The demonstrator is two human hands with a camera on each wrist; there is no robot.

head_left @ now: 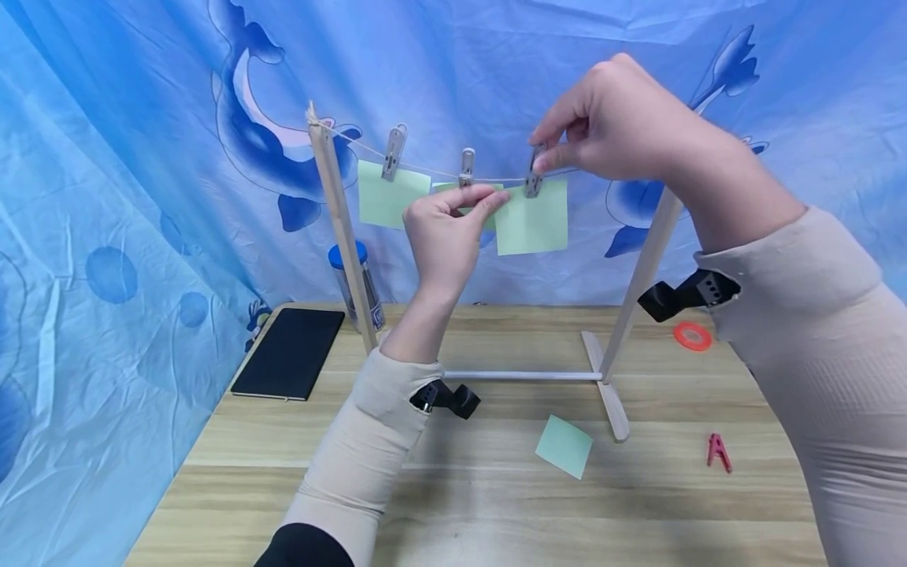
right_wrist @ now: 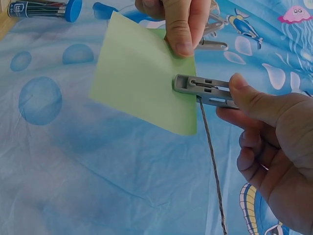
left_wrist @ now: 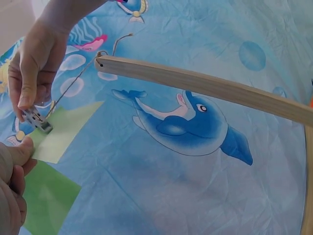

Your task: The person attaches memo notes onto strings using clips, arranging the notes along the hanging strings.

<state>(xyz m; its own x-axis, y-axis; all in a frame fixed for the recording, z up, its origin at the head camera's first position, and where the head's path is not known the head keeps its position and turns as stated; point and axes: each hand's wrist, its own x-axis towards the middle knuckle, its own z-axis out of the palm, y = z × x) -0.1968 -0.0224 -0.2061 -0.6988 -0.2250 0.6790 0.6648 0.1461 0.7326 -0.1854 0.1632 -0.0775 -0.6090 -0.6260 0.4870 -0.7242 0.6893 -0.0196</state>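
Observation:
My right hand (head_left: pixel 616 126) pinches a grey clothespin (right_wrist: pixel 205 90) between thumb and finger. That pin sits over the string (right_wrist: pixel 212 161) and the top edge of a green paper square (head_left: pixel 533 220). With thumb and fingertips, my left hand (head_left: pixel 449 232) pinches the same square's upper left corner. Left of it on the string, another grey clothespin (head_left: pixel 466 167) stands over a second green square, mostly hidden by my left hand. Farther left, a third clothespin (head_left: pixel 393 153) holds a green square (head_left: pixel 386 197) hanging from the string.
A wooden frame (head_left: pixel 340 236) carries the string. On the table (head_left: pixel 482 512) lie a loose green square (head_left: pixel 564 446), a red clothespin (head_left: pixel 718 453), a roll of orange tape (head_left: pixel 692 336) and a black notebook (head_left: pixel 290 352). A blue-lidded jar (head_left: pixel 357 283) stands behind the left post.

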